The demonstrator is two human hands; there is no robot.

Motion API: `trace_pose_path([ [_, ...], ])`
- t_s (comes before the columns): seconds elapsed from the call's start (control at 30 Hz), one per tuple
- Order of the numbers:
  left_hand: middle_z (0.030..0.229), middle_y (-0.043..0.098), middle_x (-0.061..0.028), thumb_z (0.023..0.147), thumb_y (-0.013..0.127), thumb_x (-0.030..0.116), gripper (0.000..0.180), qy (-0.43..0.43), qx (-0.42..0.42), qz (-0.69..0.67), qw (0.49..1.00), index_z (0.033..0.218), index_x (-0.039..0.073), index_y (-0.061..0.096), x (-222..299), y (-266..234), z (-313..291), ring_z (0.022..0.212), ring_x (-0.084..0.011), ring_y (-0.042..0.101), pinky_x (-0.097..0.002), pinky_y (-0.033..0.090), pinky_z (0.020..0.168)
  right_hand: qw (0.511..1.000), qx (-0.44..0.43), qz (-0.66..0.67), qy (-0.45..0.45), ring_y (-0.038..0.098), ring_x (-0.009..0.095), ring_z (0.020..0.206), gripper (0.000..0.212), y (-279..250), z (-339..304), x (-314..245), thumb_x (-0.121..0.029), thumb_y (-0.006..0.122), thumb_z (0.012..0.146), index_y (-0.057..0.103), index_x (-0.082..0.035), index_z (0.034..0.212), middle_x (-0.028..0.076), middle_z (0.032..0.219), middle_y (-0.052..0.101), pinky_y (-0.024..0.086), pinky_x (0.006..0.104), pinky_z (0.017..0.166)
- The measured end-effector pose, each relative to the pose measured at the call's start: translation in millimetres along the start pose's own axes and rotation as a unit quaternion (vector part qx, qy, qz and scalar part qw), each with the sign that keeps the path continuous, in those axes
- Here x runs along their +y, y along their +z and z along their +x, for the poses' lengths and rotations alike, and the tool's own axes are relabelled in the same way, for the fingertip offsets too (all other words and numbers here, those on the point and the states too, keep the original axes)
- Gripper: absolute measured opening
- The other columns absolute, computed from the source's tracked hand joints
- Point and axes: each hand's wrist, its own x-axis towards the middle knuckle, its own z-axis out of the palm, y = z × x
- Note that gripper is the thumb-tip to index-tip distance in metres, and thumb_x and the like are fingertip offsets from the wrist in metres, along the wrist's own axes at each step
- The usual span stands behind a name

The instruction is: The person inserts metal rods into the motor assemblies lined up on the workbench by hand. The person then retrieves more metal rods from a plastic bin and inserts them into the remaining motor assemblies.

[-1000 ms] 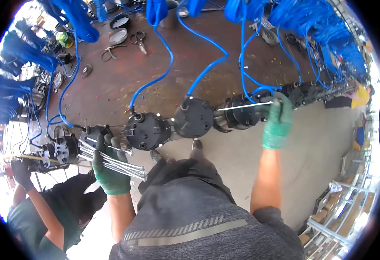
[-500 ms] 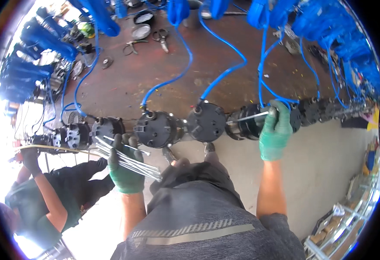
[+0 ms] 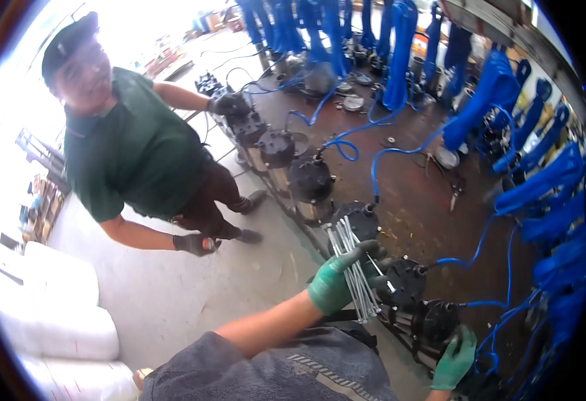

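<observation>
A bundle of long, thin silver bolts [image 3: 354, 271] lies across my left hand [image 3: 336, 284], which wears a green glove with dark fingertips and is closed around them. One bolt [image 3: 381, 273] sticks out apart from the rest, past the fingers. Beneath and beyond this hand are round black pump-like units [image 3: 405, 282] with blue cables. My right hand [image 3: 454, 361], also gloved in green, is at the lower right beside another black unit [image 3: 438, 321]. Its fingers are bent and partly closed; whatever they pinch is too small to make out.
Black units [image 3: 311, 179] line the edge of the brown workbench [image 3: 400, 177]. Coiled blue cables [image 3: 400, 53] hang over it; pliers [image 3: 456, 194] lie on top. A co-worker [image 3: 139, 147] stands at left, one gloved hand on the units. White wrapped rolls [image 3: 72, 331] sit lower left.
My view has swung left, bringing the co-worker upright into sight. The bolt bundle is still in my left hand. The single bolt seen in my right hand no longer shows.
</observation>
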Motion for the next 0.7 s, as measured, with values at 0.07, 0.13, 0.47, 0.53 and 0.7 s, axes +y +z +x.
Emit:
trace_pose_path([
  [0.07, 0.140, 0.055, -0.0140, 0.098, 0.063, 0.032, 0.051, 0.006, 0.009, 0.001, 1.000, 0.142, 0.007, 0.052, 6, 7, -2, 0.134, -0.0358, 0.053, -0.0536, 0.048, 0.107, 0.994, -0.051, 0.095, 0.024, 0.068, 0.035, 0.105, 0.030, 3, 11, -38, -0.019, 0.060, 0.099, 0.067, 0.003, 0.118, 0.022, 0.114, 0.070, 0.051, 0.0426, 0.093],
  [0.13, 0.140, 0.055, -0.0153, 0.097, 0.066, 0.034, 0.057, 0.009, -0.004, 0.022, 1.000, 0.143, 0.007, 0.048, 8, 14, 5, 0.133, -0.0349, 0.054, -0.0536, 0.049, 0.107, 0.967, -0.135, 0.214, 0.016, 0.070, 0.030, 0.097, 0.035, 9, 28, -89, -0.028, 0.062, 0.100, 0.067, 0.002, 0.116, 0.019, 0.105, 0.072, 0.053, 0.0396, 0.087],
  [0.47, 0.138, 0.056, -0.0157, 0.099, 0.066, 0.033, 0.050, 0.085, -0.019, 0.046, 0.995, 0.138, 0.005, 0.051, 38, 0, 6, 0.130, -0.0333, 0.057, -0.0511, 0.054, 0.101, 0.880, -0.286, 0.380, -0.017, 0.063, 0.018, 0.059, 0.031, 96, 42, -179, -0.029, 0.062, 0.102, 0.064, 0.001, 0.110, 0.010, 0.070, 0.067, 0.048, 0.0338, 0.057],
  [0.53, 0.137, 0.057, -0.0155, 0.099, 0.066, 0.034, 0.050, 0.095, -0.018, 0.050, 0.994, 0.137, 0.004, 0.051, 44, -5, 4, 0.129, -0.0332, 0.057, -0.0510, 0.054, 0.101, 0.885, -0.289, 0.363, -0.037, 0.064, 0.019, 0.059, 0.030, 94, 50, -189, -0.028, 0.062, 0.102, 0.065, 0.001, 0.109, 0.011, 0.071, 0.067, 0.048, 0.0341, 0.057],
  [0.7, 0.128, 0.063, -0.0140, 0.101, 0.063, 0.032, 0.043, 0.113, -0.014, 0.036, 0.993, 0.133, 0.005, 0.055, 56, -13, 2, 0.118, -0.0283, 0.065, -0.0478, 0.058, 0.097, 0.893, -0.327, 0.305, -0.058, 0.068, 0.022, 0.063, 0.028, 110, 57, -190, -0.026, 0.062, 0.102, 0.064, 0.001, 0.105, 0.014, 0.073, 0.069, 0.050, 0.0353, 0.058],
])
